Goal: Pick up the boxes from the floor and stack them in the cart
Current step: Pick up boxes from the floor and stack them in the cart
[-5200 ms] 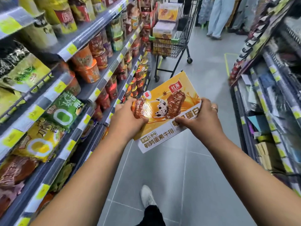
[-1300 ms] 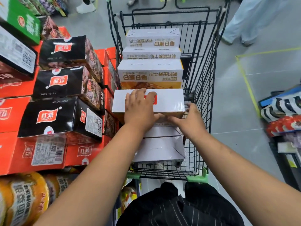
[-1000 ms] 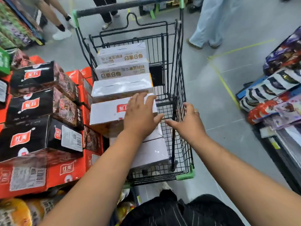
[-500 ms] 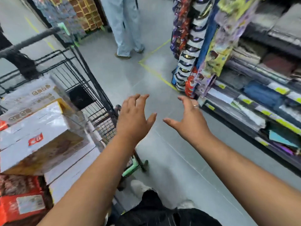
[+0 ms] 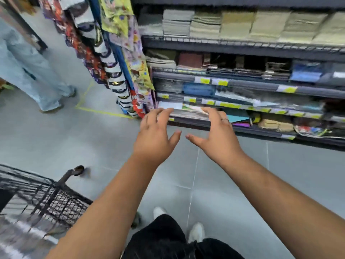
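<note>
cart of black wire mesh (image 5: 56,200) fills the lower left corner of the head view, its grid heavily smeared by motion. a bar at its near corner ends in a dark round piece. inside the basket lie pale flat shapes (image 5: 16,210), white and grey, too blurred to tell whether they are boxes.

both bare forearms reach forward over the floor to the right of the cart, touching nothing. left hand (image 5: 155,139) is held palm down with fingers straight and slightly spread, thumb out to the side, holding nothing. right hand (image 5: 218,139) mirrors it just beside, fingers loosely bent at the tips and spread, thumb pointing toward the left thumb, also empty. a thin ring (image 5: 225,120) shows on one right finger.

smooth grey floor tiles (image 5: 56,137) with thin pale joints run under the arms, crossed by a yellow tape line (image 5: 104,113). below, the wearer's black trousers (image 5: 164,240) and white shoes (image 5: 196,232) show.

ahead stands dark metal shelving (image 5: 261,83) with yellow price tags (image 5: 222,82) along its edges. stacks of flat beige and grey goods (image 5: 237,25) sit on the top shelf, with thin glossy sleeves and coloured sheets lower down. glossy hanging packets (image 5: 115,77) in many colours cover the shelf end. at far left stands a person in loose pale blue trousers (image 5: 31,71).
</note>
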Motion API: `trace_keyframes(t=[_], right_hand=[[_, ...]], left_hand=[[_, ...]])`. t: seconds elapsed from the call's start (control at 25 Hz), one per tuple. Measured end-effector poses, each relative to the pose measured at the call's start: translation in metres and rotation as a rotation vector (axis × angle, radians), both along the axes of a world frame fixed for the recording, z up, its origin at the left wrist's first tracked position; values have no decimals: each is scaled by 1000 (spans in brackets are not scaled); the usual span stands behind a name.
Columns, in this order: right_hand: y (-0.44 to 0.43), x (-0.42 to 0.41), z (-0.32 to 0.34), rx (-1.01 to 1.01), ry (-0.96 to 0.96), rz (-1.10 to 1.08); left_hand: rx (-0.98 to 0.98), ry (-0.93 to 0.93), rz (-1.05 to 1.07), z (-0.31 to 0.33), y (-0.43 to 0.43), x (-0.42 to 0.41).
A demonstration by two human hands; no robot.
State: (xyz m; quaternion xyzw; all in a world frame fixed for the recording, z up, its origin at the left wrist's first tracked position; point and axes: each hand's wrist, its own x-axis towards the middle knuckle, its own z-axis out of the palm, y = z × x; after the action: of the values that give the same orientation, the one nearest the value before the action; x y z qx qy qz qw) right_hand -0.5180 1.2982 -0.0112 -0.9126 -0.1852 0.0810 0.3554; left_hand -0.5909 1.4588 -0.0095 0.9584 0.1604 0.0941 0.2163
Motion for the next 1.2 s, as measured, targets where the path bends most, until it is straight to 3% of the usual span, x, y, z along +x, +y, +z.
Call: trace_keyframes(t=[0.64,0.96,1.2], right_hand=[[-172,71,22,39,-40,-834],[-311,57,24,66,-67,-1204],[-457,50,35,52,-85,-1380]], left_hand=[[-13,-46,-880,25,-171,215],[-2,-83,-1213,30,-342,250],[-25,-117,-1349,38,-506,267]])
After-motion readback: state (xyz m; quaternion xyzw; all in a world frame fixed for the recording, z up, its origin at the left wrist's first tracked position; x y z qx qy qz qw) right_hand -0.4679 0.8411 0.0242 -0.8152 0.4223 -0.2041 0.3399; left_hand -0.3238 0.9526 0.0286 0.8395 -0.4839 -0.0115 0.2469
